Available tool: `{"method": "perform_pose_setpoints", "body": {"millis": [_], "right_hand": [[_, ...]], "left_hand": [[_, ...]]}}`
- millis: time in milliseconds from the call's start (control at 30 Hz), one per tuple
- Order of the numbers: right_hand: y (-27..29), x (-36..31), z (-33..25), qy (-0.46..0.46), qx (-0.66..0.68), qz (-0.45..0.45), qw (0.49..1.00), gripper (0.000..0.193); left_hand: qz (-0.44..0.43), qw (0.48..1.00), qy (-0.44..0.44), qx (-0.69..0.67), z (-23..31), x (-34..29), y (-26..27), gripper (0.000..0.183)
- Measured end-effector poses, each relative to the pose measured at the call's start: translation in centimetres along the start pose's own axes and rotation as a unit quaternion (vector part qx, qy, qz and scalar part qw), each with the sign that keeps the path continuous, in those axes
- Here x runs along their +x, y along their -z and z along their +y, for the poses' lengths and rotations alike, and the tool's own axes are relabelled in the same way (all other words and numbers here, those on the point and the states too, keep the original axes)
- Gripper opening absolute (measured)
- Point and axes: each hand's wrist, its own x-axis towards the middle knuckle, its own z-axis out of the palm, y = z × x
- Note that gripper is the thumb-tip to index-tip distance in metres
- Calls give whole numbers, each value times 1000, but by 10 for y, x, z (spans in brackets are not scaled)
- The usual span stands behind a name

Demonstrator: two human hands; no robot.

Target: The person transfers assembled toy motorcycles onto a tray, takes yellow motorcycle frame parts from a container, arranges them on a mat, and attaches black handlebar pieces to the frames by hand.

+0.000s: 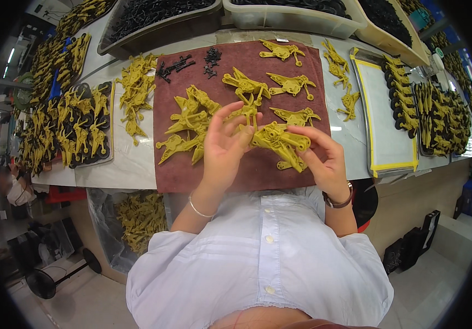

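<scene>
Both hands up over the brown mat [302,60], working one yellow plastic assembly [280,141]. My right hand [326,159] has its grip closed around the lower right end of it, thumb and fingers pinching. My left hand [225,142] touches the left end with thumb and fingertips, other fingers spread wide, so a loose pinch, not a full grasp. The assembly hangs just above the mat, near its middle.

Progress, my read: mid-batch. A heap of loose yellow parts [189,123] lies on the mat just left of my hands, and several single yellow pieces [291,83] are laid out apart behind them, so plenty looks left. Small black parts [184,63] sit at the mat's far left corner.

Containers: metal tray [384,109] with yellow tape edging to the right, mostly bare, a row of yellow-and-black pieces along its far side. Black tray [107,118] to the left, packed with yellow parts. At the back of the bench [132,164], a grey bin [154,19] of black parts and a clear bin [296,16], contents dark, can't tell what. Under the bench, a plastic bag [137,216] of more yellow parts.
</scene>
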Motion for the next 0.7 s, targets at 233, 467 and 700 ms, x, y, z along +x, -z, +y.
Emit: {"method": "perform_pose_setpoints", "body": {"millis": [233,467,700], "right_hand": [[-14,-4,9,75,-173,211,959,32],[-25,-3,4,136,-204,62,968,21],[-34,-7,-4,169,-215,-25,962,22]], "left_hand": [[-46,995,-57,68,-5,-6,7,40],[-119,989,-13,86,2,-25,8,20],[-140,959,-70,235,15,-37,14,14]]}}
